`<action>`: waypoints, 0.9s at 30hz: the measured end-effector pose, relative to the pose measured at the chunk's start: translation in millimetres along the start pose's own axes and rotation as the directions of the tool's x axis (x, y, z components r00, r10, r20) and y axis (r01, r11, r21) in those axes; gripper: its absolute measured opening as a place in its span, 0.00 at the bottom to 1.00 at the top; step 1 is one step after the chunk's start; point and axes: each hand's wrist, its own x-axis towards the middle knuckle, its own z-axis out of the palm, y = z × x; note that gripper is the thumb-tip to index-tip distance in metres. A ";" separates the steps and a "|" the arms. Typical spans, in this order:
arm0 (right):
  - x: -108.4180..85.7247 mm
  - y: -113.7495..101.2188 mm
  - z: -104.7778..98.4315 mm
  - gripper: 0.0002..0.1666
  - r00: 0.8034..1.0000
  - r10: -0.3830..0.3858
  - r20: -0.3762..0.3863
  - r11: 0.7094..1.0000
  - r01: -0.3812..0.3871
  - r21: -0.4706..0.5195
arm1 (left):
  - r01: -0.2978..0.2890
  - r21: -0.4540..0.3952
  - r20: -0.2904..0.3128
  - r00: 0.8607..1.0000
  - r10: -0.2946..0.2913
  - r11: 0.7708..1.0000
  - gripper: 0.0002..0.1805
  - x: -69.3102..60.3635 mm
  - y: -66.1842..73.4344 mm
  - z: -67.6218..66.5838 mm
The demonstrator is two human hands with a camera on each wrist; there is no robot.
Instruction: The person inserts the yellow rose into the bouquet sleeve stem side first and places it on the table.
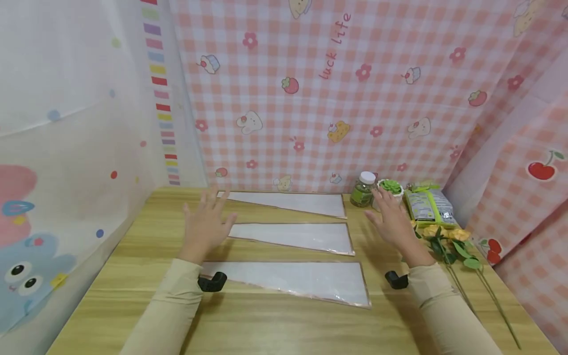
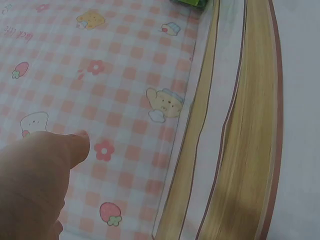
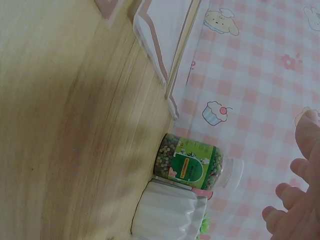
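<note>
Three long white tapering pieces with brown edges lie one behind another: the back piece [image 1: 301, 203], the middle piece [image 1: 306, 237] and the front piece [image 1: 310, 281]. Above their left ends my left hand [image 1: 205, 228] is raised, fingers spread, holding nothing; its thumb side shows in the left wrist view [image 2: 35, 180]. My right hand [image 1: 392, 221], also spread and holding nothing, hovers to the right of the pieces, in front of the jar and potted plant. In the right wrist view, its fingertips [image 3: 300, 195] show at the right edge.
At the back right stand a lidded jar [image 1: 362, 191] [image 3: 192, 162] and a green succulent [image 1: 390, 186] in a white pot [image 3: 167, 210]. Beside them lies a green and silver packet [image 1: 430, 206], with yellow roses [image 1: 459, 234] in front. Patterned curtains surround the wooden table [image 1: 275, 330].
</note>
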 end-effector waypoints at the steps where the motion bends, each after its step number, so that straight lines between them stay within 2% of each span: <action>1: 0.9 -0.6 -0.1 0.42 1.000 -0.005 -0.001 1.000 0.005 0.016 | -0.004 -0.002 0.005 1.000 0.004 1.000 0.41 1.0 2.3 0.6; 10: 8.1 -0.1 12.6 0.42 0.998 -0.051 0.031 0.979 0.044 0.197 | -0.024 -0.069 0.034 0.999 0.026 0.997 0.40 6.0 18.3 10.7; 12: 8.8 -0.2 15.4 0.42 0.997 -0.064 0.038 0.974 0.054 0.222 | -0.025 -0.097 0.055 0.998 0.030 0.995 0.40 7.4 21.0 13.4; 19: 11.3 -0.9 29.1 0.41 0.990 -0.107 0.093 0.966 0.081 0.246 | -0.015 -0.188 0.151 0.988 0.044 0.982 0.41 10.5 24.9 24.3; 22: 12.7 -1.6 35.0 0.40 0.986 -0.116 0.121 0.966 0.084 0.243 | -0.011 -0.207 0.156 0.987 0.044 0.978 0.40 11.0 25.7 28.8; 27: 12.9 -1.1 42.7 0.41 0.980 -0.117 0.159 0.967 0.076 0.243 | -0.014 -0.186 0.162 0.986 0.044 0.982 0.42 10.6 26.3 35.1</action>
